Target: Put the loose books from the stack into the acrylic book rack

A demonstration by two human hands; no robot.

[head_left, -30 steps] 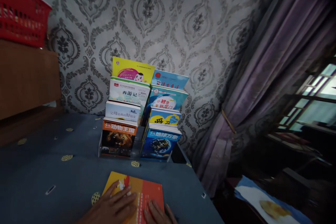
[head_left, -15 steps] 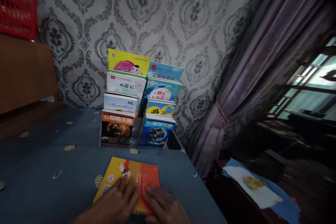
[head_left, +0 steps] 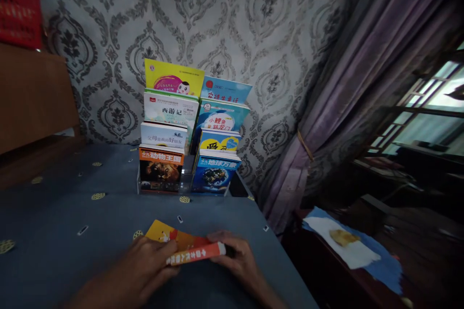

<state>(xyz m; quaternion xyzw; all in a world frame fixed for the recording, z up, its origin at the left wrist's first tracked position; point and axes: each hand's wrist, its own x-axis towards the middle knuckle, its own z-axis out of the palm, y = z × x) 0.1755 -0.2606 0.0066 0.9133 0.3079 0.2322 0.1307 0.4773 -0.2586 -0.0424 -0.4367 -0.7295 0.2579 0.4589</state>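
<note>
A thick yellow and orange book (head_left: 197, 254) is tilted up off the table near its front, its orange-red spine with white characters turned toward me. My left hand (head_left: 152, 258) grips the book's left end, thumb near the cover. My right hand (head_left: 234, 254) has its fingers closed on the right end. Beyond them stands a clear display rack (head_left: 185, 184) with books in two columns. At its front are a lion-cover book (head_left: 161, 171) on the left and a blue earth-cover book (head_left: 213, 176) on the right.
The table (head_left: 108, 227) has a grey-blue patterned cover. A dark flat object (head_left: 238, 187) lies right of the rack. At the left, a red basket (head_left: 20, 7) sits on a brown wooden box (head_left: 34, 96). A purple curtain (head_left: 319, 106) hangs at the right, beside cloths (head_left: 348, 241).
The book lay flat under both hands with its cover up. Now both hands grip its ends and its spine faces me. The view has shifted slightly.
</note>
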